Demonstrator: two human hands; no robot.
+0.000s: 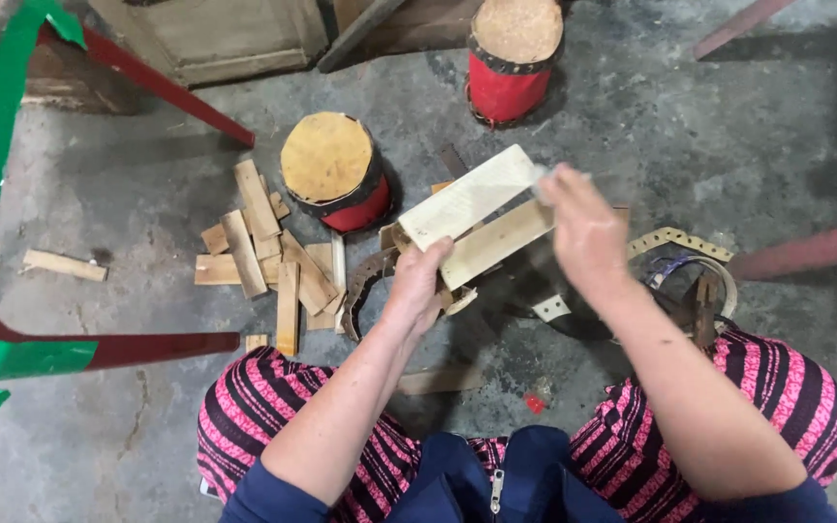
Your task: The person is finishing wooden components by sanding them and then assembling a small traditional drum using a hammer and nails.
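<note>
**Two wooden slats held over a rough concrete floor**

Concrete fills my head view: a grey, stained, scuffed floor (709,126), with green and red painted frame pieces (12,349) far out to the left of the grip.

I see the left hand (418,281) closed around the near ends of two pale wooden slats (477,218), flat, rectangular and raw-looking, stacked slightly askew and slanting up and away toward the right. The right hand (583,228) meets the far end of the upper slat; it is blurred, so I cannot tell whether its fingers pinch the wood or only touch it.

Left of the grip lies a loose pile of similar short slats (263,257), criss-crossed on the floor, with one single piece (65,264) well apart beyond them. Just past the pile stands a small drum (334,172) with a tan round top and a red body banded in black; a second such drum (512,58) stands farther off, beyond the held slats. Right of the grip, pale perforated strips (680,240) curl on the floor. Below the hands, striped pink and black trousers (263,407) cover both knees.
</note>
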